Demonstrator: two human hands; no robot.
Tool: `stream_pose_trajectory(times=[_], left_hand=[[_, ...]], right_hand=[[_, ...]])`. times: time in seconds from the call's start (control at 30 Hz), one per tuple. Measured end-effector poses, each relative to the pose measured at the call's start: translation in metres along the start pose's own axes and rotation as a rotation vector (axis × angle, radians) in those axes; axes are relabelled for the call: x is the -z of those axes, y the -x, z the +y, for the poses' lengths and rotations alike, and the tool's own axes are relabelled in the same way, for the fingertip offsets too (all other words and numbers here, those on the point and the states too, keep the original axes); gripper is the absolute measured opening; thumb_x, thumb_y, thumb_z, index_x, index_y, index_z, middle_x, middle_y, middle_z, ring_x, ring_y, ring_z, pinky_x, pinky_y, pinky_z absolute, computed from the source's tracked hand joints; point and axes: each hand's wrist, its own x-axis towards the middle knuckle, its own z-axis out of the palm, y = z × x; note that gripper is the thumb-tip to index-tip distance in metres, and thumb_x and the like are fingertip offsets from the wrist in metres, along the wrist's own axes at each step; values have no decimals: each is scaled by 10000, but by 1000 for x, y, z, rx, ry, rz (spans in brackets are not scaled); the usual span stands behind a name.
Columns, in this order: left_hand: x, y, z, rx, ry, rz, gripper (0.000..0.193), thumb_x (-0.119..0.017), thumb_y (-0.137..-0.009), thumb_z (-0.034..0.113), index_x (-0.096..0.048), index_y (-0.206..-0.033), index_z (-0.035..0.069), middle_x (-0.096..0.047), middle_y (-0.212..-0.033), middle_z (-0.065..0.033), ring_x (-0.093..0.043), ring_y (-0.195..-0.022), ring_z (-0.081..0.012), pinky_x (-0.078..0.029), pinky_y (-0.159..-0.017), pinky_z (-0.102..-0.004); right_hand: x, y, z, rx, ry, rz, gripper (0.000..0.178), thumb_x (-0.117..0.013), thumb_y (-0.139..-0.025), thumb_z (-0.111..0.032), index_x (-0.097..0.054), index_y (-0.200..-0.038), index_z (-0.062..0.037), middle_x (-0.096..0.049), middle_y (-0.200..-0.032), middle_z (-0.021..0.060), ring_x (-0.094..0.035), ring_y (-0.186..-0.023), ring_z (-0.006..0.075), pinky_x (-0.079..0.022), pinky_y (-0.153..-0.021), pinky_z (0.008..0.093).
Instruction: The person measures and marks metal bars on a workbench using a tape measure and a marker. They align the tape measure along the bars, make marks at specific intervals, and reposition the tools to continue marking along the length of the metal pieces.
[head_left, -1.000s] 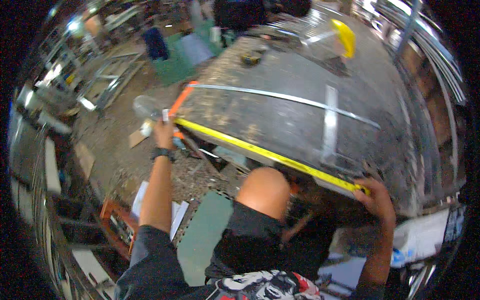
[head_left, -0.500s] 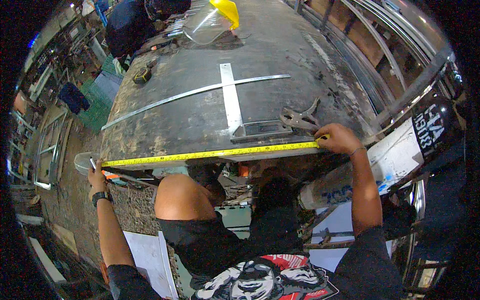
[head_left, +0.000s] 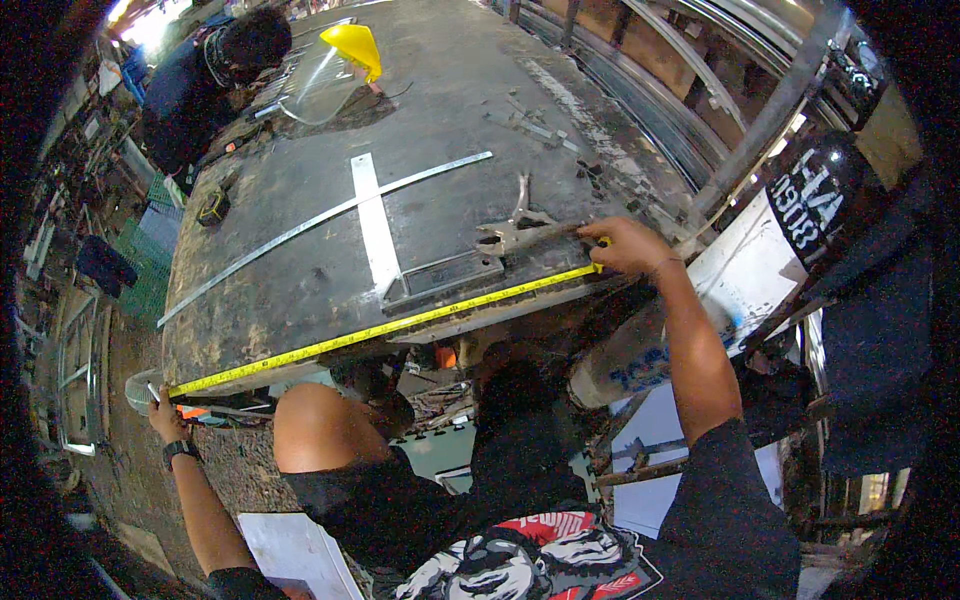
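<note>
A yellow tape measure blade (head_left: 400, 323) is drawn out along the near edge of a dark worktable (head_left: 300, 130). My left hand (head_left: 167, 418) closes on its left end, a slim white pen-like stick (head_left: 153, 393) also between the fingers. At the other end my right hand (head_left: 635, 248) grips the tape's yellow case, mostly covered by the fingers. Behind the blade lies a try square with a wide pale blade (head_left: 374, 235) and a dark stock (head_left: 445, 282). A thin metal strip (head_left: 270, 258) crosses its blade at a slant. Grey locking pliers (head_left: 515, 235) rest beside the stock.
Another tape measure (head_left: 213, 207), black and yellow, sits near the table's left edge. A yellow face shield with a clear visor (head_left: 350, 50) lies far back. A person in dark clothes (head_left: 185, 100) bends at the far left. A white cylinder (head_left: 730, 275) stands close by my right forearm.
The whole view has turned, so the table and tape slant up to the right and sit further left. Both hands keep their hold at the two ends of the stretched tape.
</note>
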Motion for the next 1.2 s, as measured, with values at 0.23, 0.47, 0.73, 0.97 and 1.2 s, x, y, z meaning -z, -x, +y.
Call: stream_pose_trajectory(times=[0.23,0.47,0.73,0.97,1.2], left_hand=[[2,7,11,96,-134,-6,495,-771,-906,458,-679,-1117,20,-573,-686,-9,-484,-517,-115,-370,-476,-316],[-3,15,23,4,-76,-12,576,-751,-896,525,-679,-1097,-9,-637,-815,-31,-550,-621,-148,-432,-552,-340],[3,4,1,-2,-160,10,551,-733,-933,457,-660,-1224,-5,-668,-861,-51,-547,-569,-154,-417,-482,-339],[-2,5,1,49,-56,-16,512,-737,-939,398,-652,-1261,9,-686,-906,-54,-589,-673,-180,-467,-577,-355],[-4,12,2,60,31,-20,483,-740,-945,339,-643,-1297,23,-703,-952,-57,-632,-776,-206,-516,-671,-372]], right_hand=[[9,11,4,-91,67,0,382,-708,-820,-312,-742,-1146,-117,-689,-1191,169,-648,-1139,376,-517,-998,464],[-13,53,33,-136,102,400,336,-732,-842,-345,-715,-1081,-109,-639,-1139,174,-599,-1150,407,-502,-993,504],[-25,49,60,-118,-7,482,390,-711,-918,-389,-707,-1187,-106,-622,-1274,194,-557,-1236,409,-471,-1046,482],[-22,55,65,-255,-421,492,542,-712,-930,-443,-645,-1308,-60,-662,-1253,193,-625,-1191,335,-475,-1046,419],[-39,46,82,-237,-389,524,617,-743,-912,-448,-622,-1347,-28,-638,-1332,200,-597,-1252,327,-460,-1076,418]])
